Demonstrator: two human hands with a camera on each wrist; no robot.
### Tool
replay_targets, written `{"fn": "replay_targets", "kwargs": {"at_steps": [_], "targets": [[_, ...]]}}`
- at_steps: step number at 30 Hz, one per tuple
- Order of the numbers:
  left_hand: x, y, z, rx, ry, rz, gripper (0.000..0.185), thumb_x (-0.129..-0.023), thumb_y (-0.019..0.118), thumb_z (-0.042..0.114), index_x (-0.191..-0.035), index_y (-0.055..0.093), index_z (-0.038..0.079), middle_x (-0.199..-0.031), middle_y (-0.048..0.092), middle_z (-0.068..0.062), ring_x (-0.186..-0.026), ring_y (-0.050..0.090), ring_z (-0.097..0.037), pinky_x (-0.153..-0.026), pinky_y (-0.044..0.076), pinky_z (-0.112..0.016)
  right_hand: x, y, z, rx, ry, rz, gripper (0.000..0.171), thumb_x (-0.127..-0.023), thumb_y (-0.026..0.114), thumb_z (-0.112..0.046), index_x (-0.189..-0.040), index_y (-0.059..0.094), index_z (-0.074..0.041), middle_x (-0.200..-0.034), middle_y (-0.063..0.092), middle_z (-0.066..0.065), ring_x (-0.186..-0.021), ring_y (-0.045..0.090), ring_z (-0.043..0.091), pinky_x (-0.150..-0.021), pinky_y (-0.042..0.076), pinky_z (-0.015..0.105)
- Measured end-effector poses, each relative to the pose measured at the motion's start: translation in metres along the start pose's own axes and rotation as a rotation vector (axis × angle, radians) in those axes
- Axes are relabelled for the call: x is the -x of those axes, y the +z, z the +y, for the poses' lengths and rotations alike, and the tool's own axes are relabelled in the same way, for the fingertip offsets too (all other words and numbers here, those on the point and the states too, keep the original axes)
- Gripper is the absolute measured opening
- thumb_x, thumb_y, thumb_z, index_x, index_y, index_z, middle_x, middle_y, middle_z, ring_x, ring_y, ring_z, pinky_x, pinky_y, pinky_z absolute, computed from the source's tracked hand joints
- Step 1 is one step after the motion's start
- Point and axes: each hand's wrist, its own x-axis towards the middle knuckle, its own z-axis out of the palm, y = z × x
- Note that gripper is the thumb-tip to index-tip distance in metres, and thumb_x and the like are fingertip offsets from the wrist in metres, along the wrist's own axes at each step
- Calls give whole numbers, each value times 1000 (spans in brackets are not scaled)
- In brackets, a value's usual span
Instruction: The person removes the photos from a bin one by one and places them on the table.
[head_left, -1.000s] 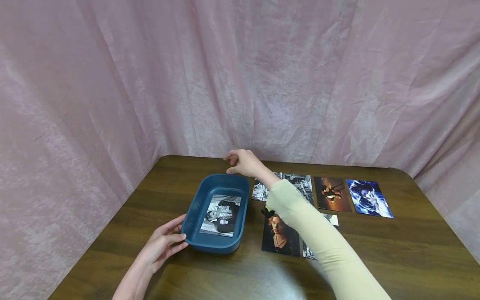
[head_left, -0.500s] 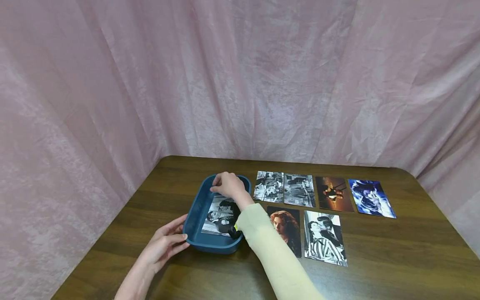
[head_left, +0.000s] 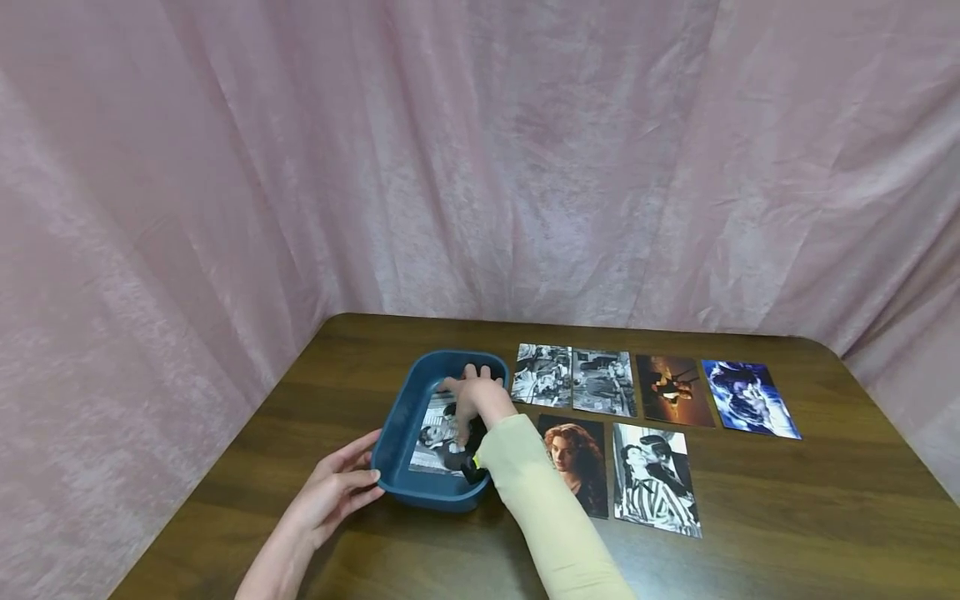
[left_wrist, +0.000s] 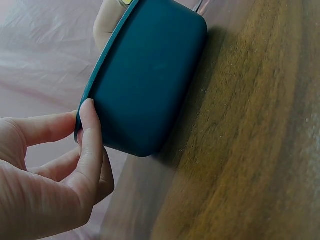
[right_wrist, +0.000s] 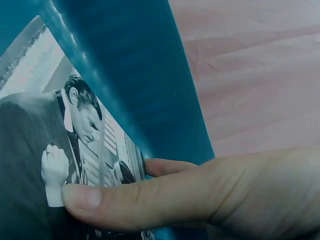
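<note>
A dark blue plastic tray (head_left: 402, 421) stands on the brown wooden table (head_left: 787, 517), left of centre. A black-and-white photo (head_left: 433, 431) of a couple lies in it. My right hand (head_left: 474, 393), in a pale yellow sleeve, reaches into the tray. In the right wrist view its thumb (right_wrist: 100, 197) lies on the photo (right_wrist: 35, 140) and a finger shows beneath the edge, pinching it against the tray wall (right_wrist: 135, 65). My left hand (head_left: 362, 468) touches the tray's near left corner; in the left wrist view the left hand (left_wrist: 82, 120) has thumb and fingertips resting on the tray (left_wrist: 150, 80).
To the right of the tray lie several photos: a back row with two black-and-white prints (head_left: 573, 379), an orange one (head_left: 669, 389) and a blue one (head_left: 748, 398), then a red-haired portrait (head_left: 576, 462) and a striped-shirt couple (head_left: 654, 477). Pink cloth hangs behind.
My right hand came from beyond the tray's far rim down into the tray and took hold of the photo. The left hand stayed at the corner.
</note>
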Motion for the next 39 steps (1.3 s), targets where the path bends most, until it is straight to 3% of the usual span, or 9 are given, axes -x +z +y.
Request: {"fn": "replay_targets", "kwargs": {"at_steps": [4, 8, 13, 19, 23, 27, 30, 33, 39], "targets": [[0, -1, 0, 3, 2, -7, 71, -94, 56, 3, -157, 24, 8, -111, 50, 1, -93, 61, -9, -83, 57, -24, 0, 0, -1, -55, -4, 24, 89, -69, 90, -20, -143, 43, -35, -146, 33, 13, -126, 32, 34, -111, 34, 57], [1, -1, -1, 1, 2, -5, 72, -93, 56, 2, -157, 24, 7, -110, 50, 2, -91, 61, -8, -83, 57, -24, -2, 0, -1, -113, -6, 33, 77, -73, 87, -10, -136, 46, -28, -138, 37, 15, -118, 32, 31, -91, 46, 44], [1, -1, 0, -2, 3, -8, 71, -93, 55, 2, -157, 24, 6, -111, 51, 1, -92, 63, -8, -83, 57, -24, -3, -1, -1, -148, 9, 34, 67, -76, 82, -4, -130, 48, -26, -141, 34, 18, -116, 30, 32, -74, 42, 38], [1, 1, 2, 1, 6, -16, 70, -93, 55, 2, -156, 24, 4, -112, 51, -1, -93, 63, -8, -83, 58, -23, -1, -4, -4, -135, 63, 41, 63, -77, 82, -6, -130, 51, -20, -149, 29, 24, -131, 35, 44, -80, 51, 43], [1, 1, 1, 3, 4, -11, 70, -93, 55, 1, -156, 24, 4, -112, 51, -1, -93, 63, -8, -82, 58, -23, -1, -5, -8, -40, 58, 57, 66, -75, 86, -12, -132, 52, -16, -145, 43, 21, -131, 46, 40, -94, 53, 43], [0, 2, 1, 6, 2, -6, 70, -93, 55, 0, -156, 25, 4, -111, 51, 0, -92, 63, -8, -82, 58, -23, -2, -8, -8, -8, 39, 48, 64, -78, 82, -5, -133, 53, -17, -138, 55, 11, -109, 60, 25, -78, 55, 32], [0, 2, 1, 10, 4, -4, 71, -92, 55, 0, -156, 25, 4, -111, 51, 1, -92, 63, -7, -82, 57, -23, -2, -14, -7, -108, 29, 23, 60, -84, 71, 5, -136, 52, -17, -140, 52, 12, -77, 60, 21, -59, 49, 28], [-1, 2, 1, 10, 14, -7, 71, -92, 56, 0, -156, 25, 3, -111, 51, 2, -92, 63, -7, -82, 57, -23, 1, -24, -4, -265, -14, 11, 58, -86, 62, 12, -137, 52, -14, -144, 47, 20, -59, 58, 21, -57, 54, 30], [0, 0, 0, 1, 7, -18, 72, -93, 57, 2, -156, 24, 4, -111, 52, 2, -94, 63, -8, -84, 57, -24, 16, -46, 12, -502, -135, 31, 56, -83, 65, 14, -132, 57, -10, -144, 44, 26, -69, 70, 27, -77, 61, 44]]}}
